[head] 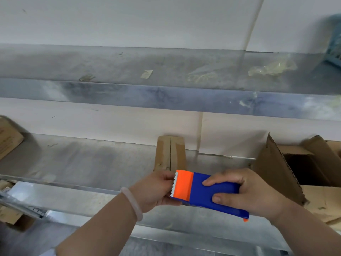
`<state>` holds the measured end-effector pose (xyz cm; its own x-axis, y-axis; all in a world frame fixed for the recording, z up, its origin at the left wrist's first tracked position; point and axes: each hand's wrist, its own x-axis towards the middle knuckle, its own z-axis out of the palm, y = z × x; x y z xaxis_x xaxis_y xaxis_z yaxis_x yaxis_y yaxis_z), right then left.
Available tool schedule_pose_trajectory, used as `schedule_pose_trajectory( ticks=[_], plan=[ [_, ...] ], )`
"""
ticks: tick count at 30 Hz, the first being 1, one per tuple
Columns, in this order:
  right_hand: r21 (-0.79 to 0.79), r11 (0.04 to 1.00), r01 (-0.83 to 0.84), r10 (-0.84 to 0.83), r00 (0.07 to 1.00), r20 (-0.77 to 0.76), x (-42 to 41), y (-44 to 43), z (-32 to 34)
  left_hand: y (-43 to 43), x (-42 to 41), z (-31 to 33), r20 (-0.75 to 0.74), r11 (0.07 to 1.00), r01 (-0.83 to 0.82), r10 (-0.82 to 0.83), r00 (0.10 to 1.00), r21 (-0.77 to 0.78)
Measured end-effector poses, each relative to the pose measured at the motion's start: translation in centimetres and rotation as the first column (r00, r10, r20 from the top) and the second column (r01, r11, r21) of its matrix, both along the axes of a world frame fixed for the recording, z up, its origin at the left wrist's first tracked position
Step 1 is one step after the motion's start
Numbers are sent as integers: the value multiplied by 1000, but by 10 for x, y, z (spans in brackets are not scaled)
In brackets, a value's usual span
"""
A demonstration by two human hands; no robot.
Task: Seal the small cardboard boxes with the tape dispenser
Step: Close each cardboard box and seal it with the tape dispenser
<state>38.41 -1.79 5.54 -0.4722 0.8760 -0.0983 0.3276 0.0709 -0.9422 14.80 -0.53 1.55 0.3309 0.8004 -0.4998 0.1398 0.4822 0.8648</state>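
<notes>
Both forearms reach in from the bottom of the frame. The right hand [247, 193] grips the dispenser [212, 194]. The left hand [156, 191] pinches its toothed orange end.

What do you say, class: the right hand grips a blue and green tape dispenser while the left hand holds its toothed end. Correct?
Not quite. The head view shows the tape dispenser is blue and orange, not green. The right hand does grip it, and the left hand holds its toothed end.
</notes>
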Motion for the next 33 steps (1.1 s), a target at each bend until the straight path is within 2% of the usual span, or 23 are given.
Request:
schedule_pose_trajectory(
  ticks=[6,14,20,26,33],
  plan=[
    [-7,1000,-22,22,999,33,4,9,-4,-2,0,-1,-198,966,30,22,980,255],
    [38,998,53,-55,997,57,33,17,1,4,-50,-11,-218,899,-230,326,920,373],
    [36,999,1,-8,977,212,39,30,-1,10,-70,-30,-262,883,-288,397,880,371],
    [47,999,-17,-1,935,356,25,49,-19,20,-58,-63,-411,896,-261,403,818,360],
    [-3,1000,-2,2,936,352,18,59,-30,20,-44,-73,-302,918,-330,386,872,220]
  ],
)
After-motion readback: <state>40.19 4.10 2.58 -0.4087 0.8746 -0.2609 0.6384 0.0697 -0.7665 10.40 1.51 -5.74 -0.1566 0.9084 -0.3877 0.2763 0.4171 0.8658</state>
